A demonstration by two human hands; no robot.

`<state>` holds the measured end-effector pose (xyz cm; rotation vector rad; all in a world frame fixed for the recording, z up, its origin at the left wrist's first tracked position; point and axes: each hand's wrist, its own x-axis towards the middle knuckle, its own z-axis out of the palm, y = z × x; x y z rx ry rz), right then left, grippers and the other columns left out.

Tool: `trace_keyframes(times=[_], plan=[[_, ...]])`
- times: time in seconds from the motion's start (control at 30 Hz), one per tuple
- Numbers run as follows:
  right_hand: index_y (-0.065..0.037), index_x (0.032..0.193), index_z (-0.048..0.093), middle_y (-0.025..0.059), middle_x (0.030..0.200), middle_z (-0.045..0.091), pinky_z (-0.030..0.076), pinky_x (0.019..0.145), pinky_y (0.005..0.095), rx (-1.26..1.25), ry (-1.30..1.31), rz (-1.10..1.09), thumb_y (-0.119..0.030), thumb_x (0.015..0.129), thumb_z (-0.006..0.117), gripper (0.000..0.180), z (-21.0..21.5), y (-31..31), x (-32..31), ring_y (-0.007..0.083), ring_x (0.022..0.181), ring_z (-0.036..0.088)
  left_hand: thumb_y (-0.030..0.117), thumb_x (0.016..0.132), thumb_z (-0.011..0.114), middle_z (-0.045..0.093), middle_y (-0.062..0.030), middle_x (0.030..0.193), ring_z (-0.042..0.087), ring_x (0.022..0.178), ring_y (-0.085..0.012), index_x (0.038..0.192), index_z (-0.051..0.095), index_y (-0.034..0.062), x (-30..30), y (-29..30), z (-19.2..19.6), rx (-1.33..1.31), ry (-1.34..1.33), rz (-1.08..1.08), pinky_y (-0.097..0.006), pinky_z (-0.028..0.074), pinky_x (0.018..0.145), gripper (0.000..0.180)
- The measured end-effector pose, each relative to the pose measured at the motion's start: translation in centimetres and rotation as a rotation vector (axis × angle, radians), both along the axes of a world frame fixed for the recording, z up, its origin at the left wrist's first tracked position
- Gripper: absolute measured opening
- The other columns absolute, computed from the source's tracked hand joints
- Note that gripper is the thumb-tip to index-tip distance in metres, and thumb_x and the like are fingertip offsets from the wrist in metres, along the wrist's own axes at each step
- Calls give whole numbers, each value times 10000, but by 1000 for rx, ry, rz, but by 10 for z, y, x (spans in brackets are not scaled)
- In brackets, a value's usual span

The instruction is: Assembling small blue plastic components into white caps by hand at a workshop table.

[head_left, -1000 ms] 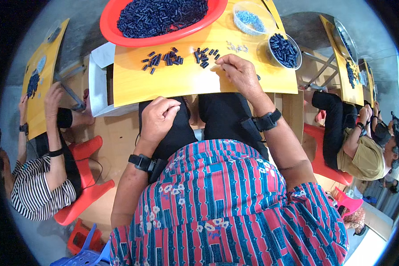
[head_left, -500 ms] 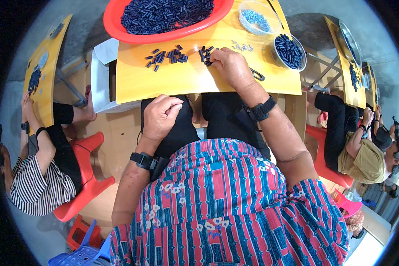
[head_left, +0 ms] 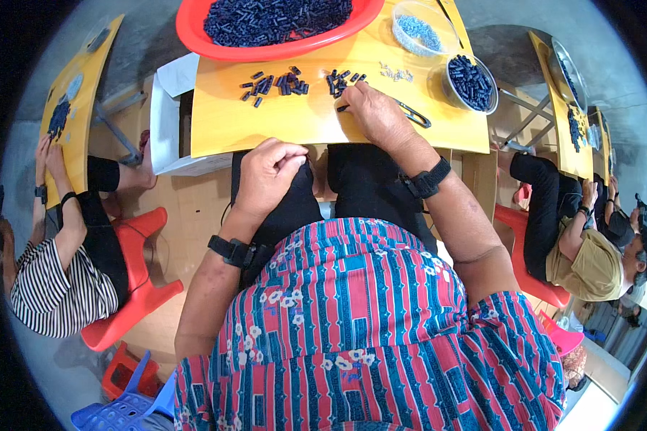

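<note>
My right hand [head_left: 377, 115] rests on the yellow table [head_left: 230, 126], next to a loose cluster of small dark blue pieces [head_left: 341, 77]. Its thumb and fingertips pinch one small dark piece at the hand's left edge. A black band sits on that wrist. My left hand [head_left: 269, 172] lies curled on my black-trousered lap just below the table's near edge, fingers closed, with nothing visible in them. Another scatter of dark blue pieces [head_left: 277, 82] lies further left on the table.
A red basin [head_left: 194, 32] heaped with dark blue pieces stands at the back. Right of my hand are metal tweezers [head_left: 415, 115], a bowl of dark pieces [head_left: 471, 82], a clear tub of pale blue bits [head_left: 420, 29]. Other people sit at yellow tables on both sides.
My right hand has drawn back from the cluster of pieces toward the near table edge. My left hand stays curled on my lap.
</note>
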<state>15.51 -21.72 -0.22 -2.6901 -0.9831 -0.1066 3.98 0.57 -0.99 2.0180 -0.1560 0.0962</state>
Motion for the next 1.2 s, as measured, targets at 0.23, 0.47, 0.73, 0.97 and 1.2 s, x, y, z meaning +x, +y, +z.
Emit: trace_keyframes(times=[0.23,0.47,0.73,0.97,1.2], plan=[[-43,939,560,168,909,588,493,780,432,150,56,-39,-101,835,596,123,-6,5,2,360,871,607,18,774,692,638,-58,827,582,686,-89,1049,657,15,33,-24,2,-232,84,45,-221,489,669,278],[-36,914,566,160,874,614,494,757,411,299,70,-83,-79,826,613,109,-7,9,-3,345,851,614,42,772,707,651,-80,835,611,689,-126,1017,666,7,59,-37,-5,85,-158,69,-248,506,646,252],[-52,867,583,149,841,606,492,719,417,488,149,-137,-64,779,649,111,-4,23,-17,351,820,602,113,752,741,682,-106,784,662,669,-198,860,704,27,60,-46,-6,-177,-59,224,-289,521,632,143],[-74,835,600,109,807,609,501,689,393,575,78,-113,-89,779,659,84,-9,18,-16,313,781,613,108,773,749,698,-54,771,609,653,-85,882,717,18,62,-50,0,-39,-63,199,-234,501,629,144],[-84,805,637,109,776,622,509,684,386,631,95,-98,-93,758,668,57,-11,29,-21,306,764,630,141,762,747,668,-93,728,618,613,-149,839,703,32,61,-35,-4,-111,-108,164,-264,486,589,141]])
